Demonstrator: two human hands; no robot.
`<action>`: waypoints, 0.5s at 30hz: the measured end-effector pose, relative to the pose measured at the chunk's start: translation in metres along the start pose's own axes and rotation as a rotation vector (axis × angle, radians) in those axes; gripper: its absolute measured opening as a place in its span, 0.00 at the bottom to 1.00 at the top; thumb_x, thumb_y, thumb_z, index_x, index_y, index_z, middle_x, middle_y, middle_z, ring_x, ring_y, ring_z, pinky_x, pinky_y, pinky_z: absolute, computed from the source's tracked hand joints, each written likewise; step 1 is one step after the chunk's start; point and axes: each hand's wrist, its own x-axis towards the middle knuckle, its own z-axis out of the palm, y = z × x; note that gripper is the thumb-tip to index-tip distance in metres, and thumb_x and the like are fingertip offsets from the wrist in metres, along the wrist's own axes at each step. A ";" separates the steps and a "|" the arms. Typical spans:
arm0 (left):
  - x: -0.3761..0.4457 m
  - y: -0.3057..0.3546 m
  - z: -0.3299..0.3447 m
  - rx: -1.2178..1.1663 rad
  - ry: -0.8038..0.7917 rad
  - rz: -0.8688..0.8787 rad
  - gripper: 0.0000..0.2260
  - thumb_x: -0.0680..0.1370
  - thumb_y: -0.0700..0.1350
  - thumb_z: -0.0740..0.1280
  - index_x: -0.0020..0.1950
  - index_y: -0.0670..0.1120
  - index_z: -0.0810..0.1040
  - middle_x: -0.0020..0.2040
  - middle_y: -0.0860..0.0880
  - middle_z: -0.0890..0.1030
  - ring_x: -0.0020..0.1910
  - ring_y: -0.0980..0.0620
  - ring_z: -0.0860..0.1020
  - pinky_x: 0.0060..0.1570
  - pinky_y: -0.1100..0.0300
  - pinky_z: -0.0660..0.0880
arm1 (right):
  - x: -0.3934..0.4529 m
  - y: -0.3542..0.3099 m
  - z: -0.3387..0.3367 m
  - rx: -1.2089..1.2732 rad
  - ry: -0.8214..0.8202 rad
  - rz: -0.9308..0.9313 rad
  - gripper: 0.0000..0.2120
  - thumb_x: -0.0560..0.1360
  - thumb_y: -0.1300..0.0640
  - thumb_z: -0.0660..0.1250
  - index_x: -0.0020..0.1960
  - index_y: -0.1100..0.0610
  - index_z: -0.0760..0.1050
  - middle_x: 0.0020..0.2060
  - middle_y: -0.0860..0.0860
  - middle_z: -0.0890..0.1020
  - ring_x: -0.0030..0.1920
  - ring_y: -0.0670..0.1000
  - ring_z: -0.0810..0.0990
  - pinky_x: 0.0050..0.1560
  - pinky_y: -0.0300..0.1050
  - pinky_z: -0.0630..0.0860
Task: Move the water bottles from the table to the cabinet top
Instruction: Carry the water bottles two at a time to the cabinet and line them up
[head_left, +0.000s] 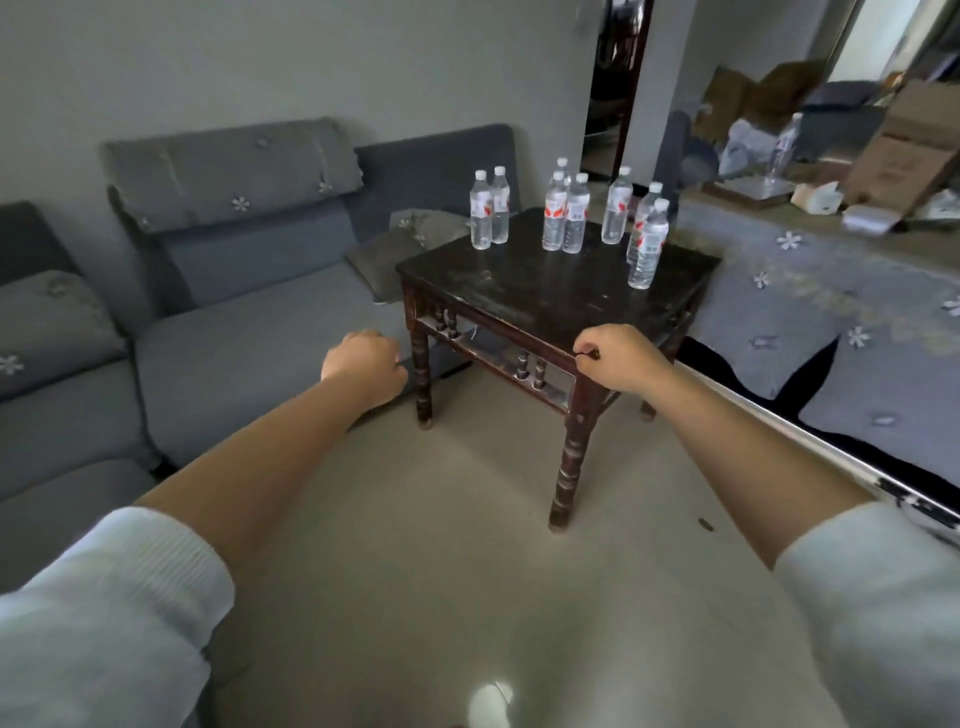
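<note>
Several clear water bottles with white caps and red-and-white labels stand upright on a small dark wooden table (545, 306): a pair at the back left (481, 213), a cluster in the middle (566, 215), one further right (617, 208) and two near the right edge (649, 247). My left hand (363, 366) is a closed fist, empty, held in the air left of the table's front corner. My right hand (615, 358) is also closed with nothing in it, in front of the table's near edge. Both hands are short of the bottles.
A grey sofa (234, 312) runs along the left wall, touching the table's left side. Another flower-patterned grey seat (810, 312) lies to the right. Far right, one more bottle (782, 150) stands on a surface with cardboard boxes (904, 150). Pale floor lies below me.
</note>
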 end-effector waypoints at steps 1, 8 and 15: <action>0.018 -0.007 -0.002 0.025 -0.021 0.010 0.16 0.79 0.45 0.59 0.65 0.42 0.74 0.65 0.41 0.73 0.66 0.40 0.70 0.62 0.49 0.71 | 0.015 -0.005 0.000 -0.001 -0.001 0.009 0.12 0.75 0.60 0.63 0.56 0.63 0.78 0.56 0.59 0.81 0.57 0.59 0.78 0.58 0.49 0.74; 0.133 -0.036 -0.007 0.085 -0.086 0.062 0.17 0.79 0.45 0.58 0.67 0.44 0.72 0.66 0.42 0.72 0.67 0.41 0.69 0.64 0.47 0.70 | 0.115 -0.012 0.009 -0.023 -0.013 0.067 0.15 0.76 0.59 0.62 0.61 0.62 0.76 0.59 0.59 0.80 0.60 0.58 0.77 0.60 0.47 0.72; 0.237 -0.037 0.003 0.089 -0.108 0.120 0.18 0.79 0.46 0.59 0.68 0.44 0.71 0.66 0.42 0.72 0.67 0.41 0.69 0.63 0.48 0.71 | 0.215 0.005 0.014 -0.028 -0.039 0.110 0.15 0.77 0.58 0.62 0.61 0.63 0.75 0.59 0.59 0.79 0.60 0.58 0.76 0.60 0.49 0.72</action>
